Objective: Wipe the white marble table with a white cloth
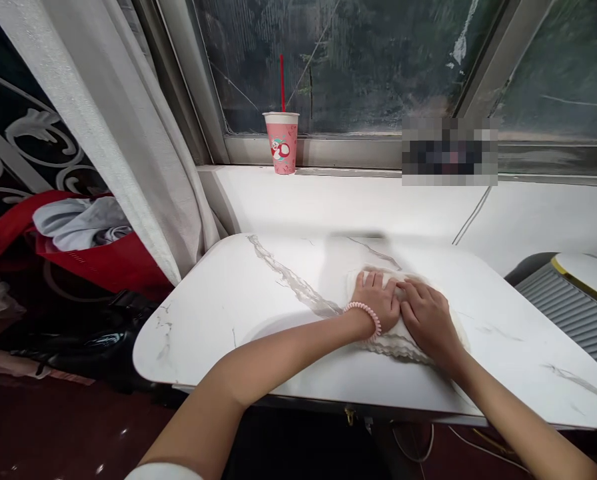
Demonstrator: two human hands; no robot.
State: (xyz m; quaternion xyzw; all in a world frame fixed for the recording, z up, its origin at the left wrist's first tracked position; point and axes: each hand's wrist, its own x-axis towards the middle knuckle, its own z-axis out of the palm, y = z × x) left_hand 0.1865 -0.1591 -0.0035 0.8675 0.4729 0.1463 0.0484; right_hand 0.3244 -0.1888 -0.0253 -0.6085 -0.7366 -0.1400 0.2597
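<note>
Off-white, ruffle-edged fabric cloth (396,347) lay in front and right of the pink tapered paper cup (282,145), longer side to side. Left hand (377,300) (cup side) and right hand (427,315) were flat on top, fingers extended, no clasp visible; neither was nearer.

A single head-worn camera gives the view, set above and just behind the near edge of the table (188,340), facing forward and steeply down across its top. It is close enough for the table to span most of the frame's width. It sees the left hand (378,303) and right hand (427,321) from above and behind, over the table. Beyond the table's far edge, the view reaches the wall (338,200) and window (358,73); left of the table, it takes in the curtain (123,127) and floor (38,427).
</note>
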